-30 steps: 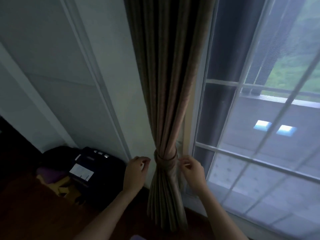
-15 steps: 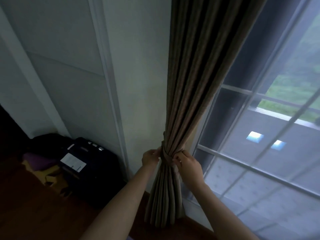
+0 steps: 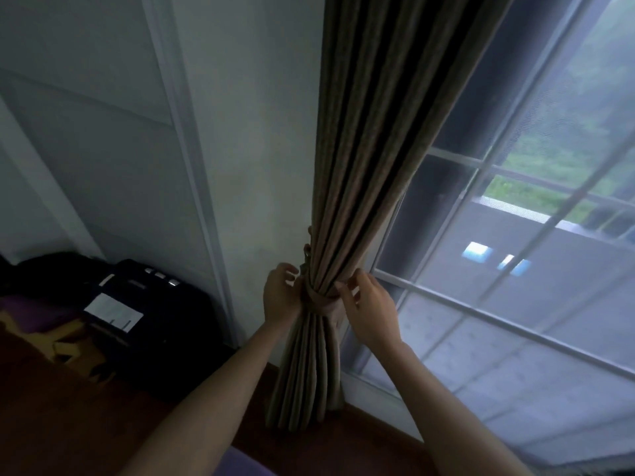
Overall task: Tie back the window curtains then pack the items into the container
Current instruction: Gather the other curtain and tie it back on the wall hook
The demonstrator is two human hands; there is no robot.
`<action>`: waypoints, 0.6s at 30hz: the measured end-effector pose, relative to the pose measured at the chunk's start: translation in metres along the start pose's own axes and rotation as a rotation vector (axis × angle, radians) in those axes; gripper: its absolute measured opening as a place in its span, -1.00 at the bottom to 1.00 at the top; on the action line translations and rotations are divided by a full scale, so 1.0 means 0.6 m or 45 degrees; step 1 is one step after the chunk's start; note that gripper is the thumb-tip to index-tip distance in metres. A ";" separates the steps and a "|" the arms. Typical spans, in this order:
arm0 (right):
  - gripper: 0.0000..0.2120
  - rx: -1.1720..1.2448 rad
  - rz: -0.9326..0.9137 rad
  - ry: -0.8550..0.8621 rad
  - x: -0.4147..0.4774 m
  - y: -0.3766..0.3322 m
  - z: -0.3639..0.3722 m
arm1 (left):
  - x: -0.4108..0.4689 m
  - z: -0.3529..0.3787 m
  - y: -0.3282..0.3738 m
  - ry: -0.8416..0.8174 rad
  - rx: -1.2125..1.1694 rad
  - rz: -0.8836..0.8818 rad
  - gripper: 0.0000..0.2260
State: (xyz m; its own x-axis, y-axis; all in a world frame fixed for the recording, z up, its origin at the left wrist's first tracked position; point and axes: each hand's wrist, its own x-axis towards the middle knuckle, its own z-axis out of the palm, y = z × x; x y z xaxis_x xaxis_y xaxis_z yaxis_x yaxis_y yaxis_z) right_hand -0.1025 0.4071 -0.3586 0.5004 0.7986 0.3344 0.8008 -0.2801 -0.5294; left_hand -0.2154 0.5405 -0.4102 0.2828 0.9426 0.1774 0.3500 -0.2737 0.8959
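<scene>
Since half a second ago our right hand point(image 3: 369, 312) has lifted a little off the tie, its fingers point(image 3: 347, 290) now loosely spread over the band, while our left hand point(image 3: 280, 295) has stayed against the gathered cloth.

Largest in view is the window point(image 3: 515, 304) on the right, its white bars crossing a grey balcony and greenery outside. Left of it stands a pale wall point(image 3: 240, 132) with panel trim. Between the two hangs the brown curtain point(image 3: 360, 149), falling in long folds and cinched low down, then flaring again to the dark wooden floor point(image 3: 51, 424). In the left corner a black suitcase point(image 3: 147, 321) with a white label lies on the floor, with purple and yellow things beside it, too dim to name.

The tie-back point(image 3: 318, 298), a band of the same brown cloth, wraps around the curtain at its narrowest point, between our two hands. Our left fingers curl against the tie's left side; whether they pinch it we cannot tell. Our right fingertips touch its right side, not clamped.
</scene>
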 end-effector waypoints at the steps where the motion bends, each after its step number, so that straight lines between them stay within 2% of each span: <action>1: -0.77 -0.018 -0.024 0.013 0.000 -0.003 0.003 | -0.002 -0.004 0.004 0.001 -0.007 0.101 -0.94; 7: -0.87 -0.084 -0.100 0.048 -0.001 -0.002 0.011 | -0.023 -0.017 0.031 -0.061 -0.009 0.346 -0.85; 13: -0.84 -0.081 -0.022 0.053 -0.020 0.044 -0.009 | -0.045 -0.030 0.034 -0.148 -0.009 0.317 -0.83; 14: -0.89 -0.077 -0.023 0.000 -0.029 0.052 -0.005 | -0.048 -0.030 0.030 -0.173 0.031 0.288 -0.85; 16: -0.86 -0.100 0.013 -0.180 -0.054 0.066 0.014 | -0.052 -0.029 0.015 -0.224 0.127 0.184 -0.90; 18: -0.90 -0.144 0.117 -0.346 -0.081 0.083 0.043 | -0.055 -0.025 -0.011 -0.292 0.239 0.075 -0.96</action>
State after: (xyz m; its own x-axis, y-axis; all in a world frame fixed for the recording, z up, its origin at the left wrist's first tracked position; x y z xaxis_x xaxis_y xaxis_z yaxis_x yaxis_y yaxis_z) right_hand -0.0952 0.3682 -0.4214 0.4784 0.8761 0.0605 0.7955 -0.4031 -0.4524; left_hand -0.2402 0.5138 -0.4157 0.4946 0.8620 0.1111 0.4797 -0.3773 0.7922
